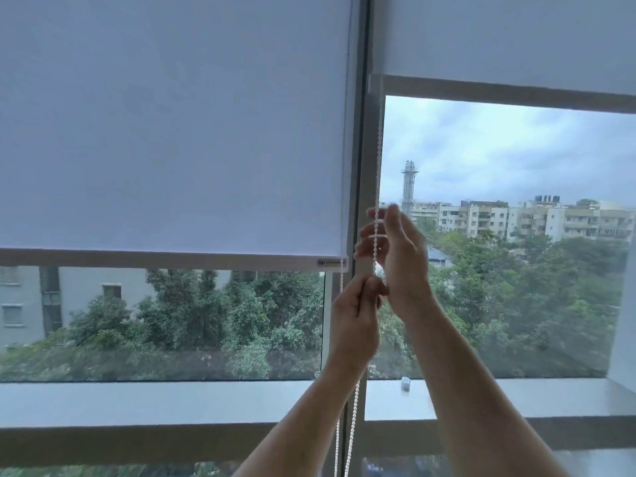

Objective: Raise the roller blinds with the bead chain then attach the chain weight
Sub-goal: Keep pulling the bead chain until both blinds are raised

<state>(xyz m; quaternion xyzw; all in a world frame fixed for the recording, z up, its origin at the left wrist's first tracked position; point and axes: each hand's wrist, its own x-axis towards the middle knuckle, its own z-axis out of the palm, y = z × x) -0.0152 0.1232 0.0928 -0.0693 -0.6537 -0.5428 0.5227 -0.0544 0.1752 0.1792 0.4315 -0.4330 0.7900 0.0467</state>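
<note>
Two white roller blinds hang over the window. The left blind (172,132) reaches lower, its bottom bar (165,259) about mid-frame. The right blind (499,36) is higher, its bottom bar (499,92) near the top. A white bead chain (379,149) hangs along the central window post. My right hand (399,256) is raised with fingers partly spread, the chain running across them. Just below, my left hand (354,311) is closed around the chain, which continues down (352,425) past my forearm. A small white piece (405,383) sits on the sill; what it is I cannot tell.
A grey window sill (155,401) runs across below the glass. A dark vertical post (361,132) separates the two panes. A white wall edge (624,321) stands at the far right. Trees and buildings lie outside.
</note>
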